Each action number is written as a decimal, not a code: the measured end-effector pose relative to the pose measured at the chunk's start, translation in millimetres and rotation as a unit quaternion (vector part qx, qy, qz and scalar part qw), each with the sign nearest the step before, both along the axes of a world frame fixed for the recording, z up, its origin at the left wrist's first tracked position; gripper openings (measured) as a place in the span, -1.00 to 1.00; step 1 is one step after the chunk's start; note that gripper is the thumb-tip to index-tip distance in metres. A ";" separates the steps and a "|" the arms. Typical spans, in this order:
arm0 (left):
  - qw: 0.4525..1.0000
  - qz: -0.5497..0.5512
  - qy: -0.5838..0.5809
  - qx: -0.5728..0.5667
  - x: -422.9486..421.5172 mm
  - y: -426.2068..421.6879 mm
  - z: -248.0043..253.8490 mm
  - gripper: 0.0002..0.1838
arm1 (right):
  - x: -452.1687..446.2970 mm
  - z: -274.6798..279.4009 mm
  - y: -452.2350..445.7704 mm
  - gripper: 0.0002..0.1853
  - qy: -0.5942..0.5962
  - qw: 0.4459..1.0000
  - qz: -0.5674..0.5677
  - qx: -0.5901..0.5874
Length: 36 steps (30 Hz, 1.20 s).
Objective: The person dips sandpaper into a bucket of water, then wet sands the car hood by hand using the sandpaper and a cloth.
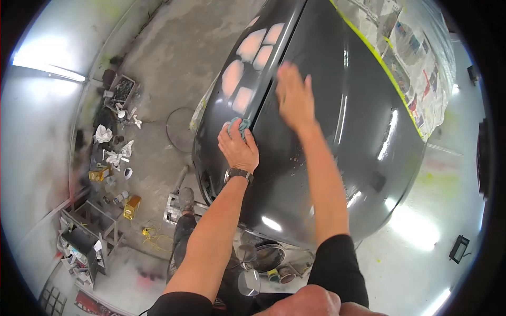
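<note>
My left hand (pixel 240 150), with a watch at the wrist, presses a crumpled blue-green cloth (pixel 240 125) against the dark grey fender (pixel 219 137) of a car. Pale pink sanded-looking patches (pixel 243 100) dot that fender just beyond the cloth. Over the dark grey hood (pixel 342 121), beside the long panel gap, is my right hand (pixel 295 100). Motion blurs it, but its fingers are stretched out and the thumb stands apart, with nothing visible in it. Whether its palm touches the hood is hidden. Small droplets show on the hood near my right forearm.
Newspaper and plastic sheeting (pixel 395 47) cover the far right, edged by yellow-green tape (pixel 379 58). Crumpled papers (pixel 104 134), yellow boxes (pixel 132 207) and a bin (pixel 122 89) line the left wall. A metal stand (pixel 100 221) is at lower left. Cans (pixel 286 275) sit below the car's front.
</note>
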<state>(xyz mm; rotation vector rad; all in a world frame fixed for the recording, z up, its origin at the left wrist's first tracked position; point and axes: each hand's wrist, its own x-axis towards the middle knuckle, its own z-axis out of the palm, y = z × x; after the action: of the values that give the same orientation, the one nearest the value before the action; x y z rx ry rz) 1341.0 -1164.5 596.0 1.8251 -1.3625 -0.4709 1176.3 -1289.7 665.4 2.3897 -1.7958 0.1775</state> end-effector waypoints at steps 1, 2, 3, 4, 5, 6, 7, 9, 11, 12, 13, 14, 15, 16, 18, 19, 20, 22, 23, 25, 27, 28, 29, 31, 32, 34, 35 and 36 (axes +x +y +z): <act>1.000 -0.002 0.002 0.003 0.9 0.7 3.0 -0.58 | -8.6 -4.3 -38.2 -0.45 -0.010 0.999 -0.025 -0.025; 1.000 -0.003 0.006 0.000 -0.4 -2.9 5.5 -0.58 | -5.1 -8.8 -40.7 -0.45 -0.024 0.998 -0.038 -0.041; 1.000 -0.002 0.002 -0.003 -0.9 -4.8 4.3 -0.58 | 4.2 -12.4 -44.1 -0.45 -0.037 0.996 -0.053 -0.060; 1.000 -0.003 -0.002 -0.005 -0.9 -2.5 2.9 -0.57 | 11.2 -16.4 -44.8 -0.45 -0.050 0.993 -0.071 -0.077; 1.000 -0.003 -0.003 -0.009 -1.0 -3.2 1.9 -0.57 | 17.8 -21.2 -19.4 -0.43 0.001 0.996 -0.053 -0.070; 1.000 -0.006 -0.006 -0.010 0.2 -3.6 2.3 -0.57 | 25.9 -23.0 15.1 -0.38 0.023 0.998 -0.037 -0.044; 1.000 -0.006 -0.008 -0.009 0.8 -2.8 2.0 -0.57 | 34.1 -23.4 50.5 -0.33 0.012 1.000 -0.018 0.001; 1.000 -0.004 -0.006 -0.007 -2.0 -2.1 2.9 -0.57 | 29.4 -23.6 80.0 -0.32 -0.013 0.998 0.032 0.055; 1.000 -0.003 -0.010 -0.012 -0.8 -2.9 1.0 -0.58 | 8.1 -9.5 50.6 -0.34 -0.010 0.998 0.050 0.039; 1.000 -0.001 -0.008 -0.010 0.4 -0.8 1.3 -0.58 | -1.2 -2.2 14.0 -0.36 -0.010 0.999 0.037 0.013; 1.000 -0.001 -0.005 -0.007 0.3 0.0 4.2 -0.58 | -10.3 -3.9 -25.3 -0.38 -0.022 1.000 0.002 -0.005; 1.000 -0.001 -0.001 -0.012 -0.8 -3.8 5.6 -0.58 | -16.8 -4.3 -53.7 -0.40 -0.032 0.999 -0.032 -0.030; 1.000 0.003 -0.006 -0.019 -1.2 -7.9 3.7 -0.58 | -12.4 -5.0 -57.1 -0.39 -0.033 0.997 -0.049 -0.045; 1.000 0.003 -0.009 -0.021 -1.0 -6.0 0.9 -0.57 | -2.6 -8.6 -54.5 -0.38 -0.032 0.996 -0.069 -0.055; 1.000 -0.001 -0.011 -0.021 -2.6 -5.8 0.3 -0.57 | 7.4 -12.1 -20.6 -0.33 -0.022 0.995 -0.078 -0.053; 1.000 0.000 -0.012 -0.017 -2.2 -5.0 -0.1 -0.57 | 10.1 -14.2 14.7 -0.31 -0.009 0.997 -0.065 -0.035; 1.000 0.002 -0.012 -0.011 -1.7 -3.3 0.0 -0.57 | 13.1 -15.2 53.7 -0.30 -0.027 0.998 -0.051 -0.013; 1.000 0.002 -0.008 0.001 -3.3 -4.8 2.8 -0.57 | 2.2 -10.6 81.6 -0.33 -0.040 0.998 -0.035 0.033; 1.000 0.003 -0.007 -0.001 -3.8 -5.5 2.3 -0.57 | -8.3 -4.0 75.9 -0.35 -0.020 0.999 -0.025 0.043; 1.000 -0.004 -0.005 0.000 0.4 1.6 -1.0 -0.57 | -24.6 3.9 33.3 -0.43 0.019 0.999 -0.025 0.002; 1.000 -0.006 0.010 -0.014 -0.9 -2.8 -1.6 -0.56 | -47.2 5.6 -45.7 -0.49 -0.034 0.997 -0.055 -0.043; 1.000 -0.005 0.009 -0.016 -0.5 -5.5 -2.5 -0.56 | -46.5 4.0 -60.6 -0.48 -0.039 0.995 -0.077 -0.048; 1.000 -0.003 0.009 -0.018 -0.6 -8.3 -3.2 -0.56 | -40.9 5.6 -74.1 -0.47 -0.042 0.993 -0.098 -0.054; 1.000 -0.009 0.002 -0.008 -0.8 1.0 -1.2 -0.56 | -31.8 -4.1 -55.5 -0.43 0.003 0.990 -0.115 -0.075; 1.000 -0.008 -0.004 -0.008 -0.8 -1.5 -1.3 -0.56 | -21.2 -2.3 -24.1 -0.39 -0.001 0.993 -0.103 -0.062; 1.000 -0.006 -0.011 -0.007 -1.4 -3.9 2.5 -0.56 | -5.2 -8.6 49.6 -0.30 0.002 0.998 -0.060 0.010; 1.000 -0.005 -0.012 -0.008 -1.5 -4.2 2.7 -0.56 | -7.8 -16.5 81.6 -0.29 -0.047 0.996 -0.045 0.067; 1.000 -0.006 -0.016 -0.004 -0.5 -2.7 0.5 -0.56 | -13.9 -8.2 74.7 -0.29 -0.014 0.997 -0.033 0.068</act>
<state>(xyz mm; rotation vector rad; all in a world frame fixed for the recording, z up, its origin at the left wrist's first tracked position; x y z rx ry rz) 1340.5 -1167.2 596.5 1.8268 -1.3948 -0.4439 1162.4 -1215.0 657.2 2.4234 -1.9568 0.0837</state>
